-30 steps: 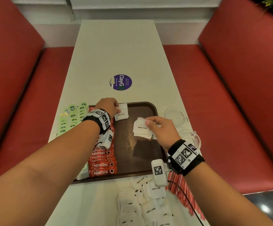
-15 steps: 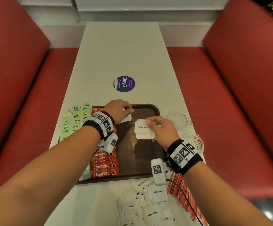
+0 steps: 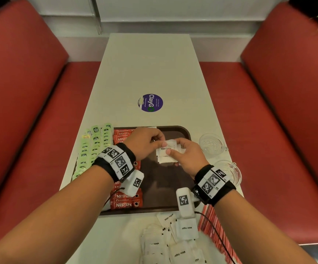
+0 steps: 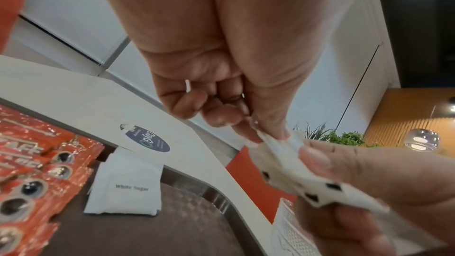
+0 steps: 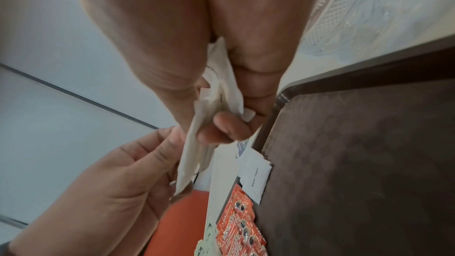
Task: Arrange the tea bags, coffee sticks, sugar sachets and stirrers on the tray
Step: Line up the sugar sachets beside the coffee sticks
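A small stack of white sugar sachets point(image 3: 166, 153) point(image 4: 290, 172) point(image 5: 197, 153) hangs above the brown tray point(image 3: 173, 197), gripped between thumb and fingers of my right hand point(image 3: 175, 151) point(image 5: 221, 124). My left hand point(image 3: 162, 143) point(image 4: 258, 133) pinches the stack's near corner with thumb and forefinger. One sugar sachet point(image 4: 123, 188) point(image 5: 256, 178) lies flat at the tray's far edge. Red coffee sticks point(image 3: 125, 204) fill a column on the tray's left side. Green tea bags point(image 3: 91, 147) lie in rows left of the tray. Red stirrers point(image 3: 207, 220) lie by the near right corner.
A loose heap of sugar sachets point(image 3: 173, 244) covers the table's near edge. Two glass cups point(image 3: 211, 143) point(image 3: 230, 172) stand right of the tray. A purple sticker point(image 3: 150, 102) marks the table beyond it. Red bench seats flank the table.
My left hand has let go of the sachet at the tray's far edge and moved right to the stack in my right hand, now pinching it.
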